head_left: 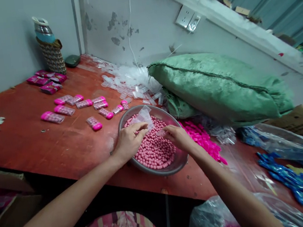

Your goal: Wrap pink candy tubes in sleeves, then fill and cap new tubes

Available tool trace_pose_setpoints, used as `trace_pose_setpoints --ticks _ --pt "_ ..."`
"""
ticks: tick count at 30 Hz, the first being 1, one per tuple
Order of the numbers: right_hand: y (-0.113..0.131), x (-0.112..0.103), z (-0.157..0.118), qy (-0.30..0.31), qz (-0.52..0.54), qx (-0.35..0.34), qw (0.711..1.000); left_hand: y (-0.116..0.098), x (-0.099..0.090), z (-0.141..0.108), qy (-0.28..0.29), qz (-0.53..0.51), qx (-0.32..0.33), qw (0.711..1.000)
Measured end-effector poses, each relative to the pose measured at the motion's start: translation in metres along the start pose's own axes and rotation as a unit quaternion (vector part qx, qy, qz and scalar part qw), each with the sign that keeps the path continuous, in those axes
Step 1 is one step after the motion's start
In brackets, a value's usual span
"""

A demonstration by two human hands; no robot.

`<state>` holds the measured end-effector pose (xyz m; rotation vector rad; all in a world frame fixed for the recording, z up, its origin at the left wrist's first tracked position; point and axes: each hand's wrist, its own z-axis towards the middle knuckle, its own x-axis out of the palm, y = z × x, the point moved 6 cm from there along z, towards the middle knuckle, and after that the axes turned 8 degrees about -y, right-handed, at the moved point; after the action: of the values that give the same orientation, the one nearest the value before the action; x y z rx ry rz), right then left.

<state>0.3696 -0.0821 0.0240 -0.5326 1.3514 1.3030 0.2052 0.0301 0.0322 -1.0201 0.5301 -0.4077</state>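
A grey metal bowl (183, 161) full of pink beads (156, 153) stands at the table's front edge. Over its left side, my left hand (129, 140) is closed on some clear plastic cases (144, 116), their far ends above the beads. My right hand (179, 136) comes in from the right rim, its fingertips pinched on a small clear plastic piece (161, 132). How many cases the left hand holds is hard to make out. Left of the bowl lie several filled clear cases with pink caps (94, 123).
Loose clear cases (127, 76) are heaped behind the bowl. A pile of pink caps (201, 138) and a big green sack (219, 83) sit to the right. Blue wrapped pieces (286, 178) lie far right. A bottle in a woven holder (52, 55) stands back left.
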Motion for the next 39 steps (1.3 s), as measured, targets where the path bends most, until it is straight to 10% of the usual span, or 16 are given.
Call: trace_pose_setpoints --ticks 6,15,20,26,30,36,39 --pt "0.04 0.009 0.002 0.019 0.359 0.074 0.93 -0.004 0.015 -0.001 0.057 -0.042 0.007 0.998" --pt "0.067 -0.021 -0.007 0.049 -0.013 -0.166 0.985 -0.01 0.02 -0.007 0.086 -0.04 0.042 0.995" --pt "0.03 0.008 0.0 0.143 -0.196 -0.124 0.962 -0.001 0.01 -0.002 0.0 -0.052 -0.016 0.999" --pt "0.033 0.069 0.002 0.194 -0.102 -0.113 0.969 0.003 0.007 -0.002 -0.032 -0.056 -0.023 0.998" --pt "0.043 0.064 0.001 0.172 0.08 -0.052 0.98 0.01 0.005 -0.002 -0.057 -0.096 -0.037 0.993" --pt "0.036 0.038 -0.013 0.108 0.551 0.173 0.809 0.015 0.016 0.0 0.005 -0.145 -0.082 0.986" --pt "0.039 0.035 -0.018 0.084 0.576 0.189 0.791 0.009 0.026 -0.001 0.1 -0.129 -0.068 0.984"
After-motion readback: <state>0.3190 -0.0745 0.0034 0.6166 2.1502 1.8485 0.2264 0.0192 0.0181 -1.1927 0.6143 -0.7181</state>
